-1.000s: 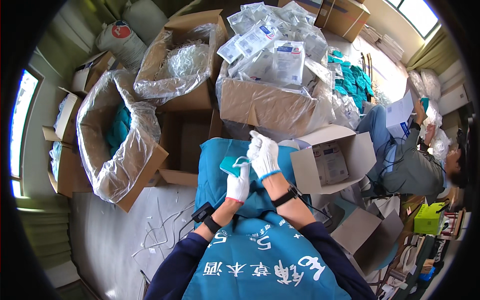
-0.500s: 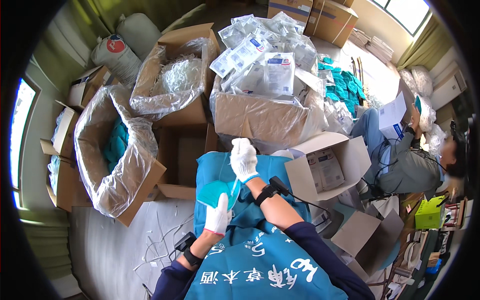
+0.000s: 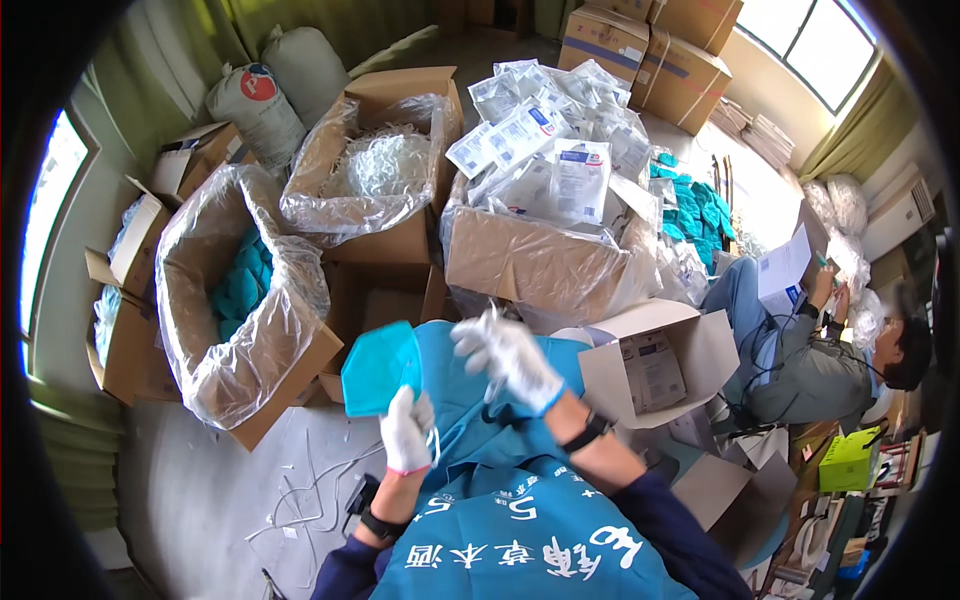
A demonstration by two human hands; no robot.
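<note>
The grip of the gloved left hand (image 3: pixel 406 430) pinches the teal mask (image 3: pixel 380 368) by its lower edge, at the blue apron's (image 3: pixel 465 425) left side, while the right hand (image 3: pixel 508 360) hangs above, fingers spread, their tips blurred.

I am seeing a blue-green mask (image 3: pixel 380 370). The left hand (image 3: pixel 405 436) is wearing a white glove (image 3: pixel 402 444) with a pink edge (image 3: pixel 408 471). The right hand (image 3: pixel 515 362) is wearing white with a blue edge (image 3: pixel 553 396). The apron (image 3: pixel 455 520) is showing white marks on blue. A whitish sack (image 3: pixel 265 125) is showing a red spot (image 3: pixel 257 85).
</note>
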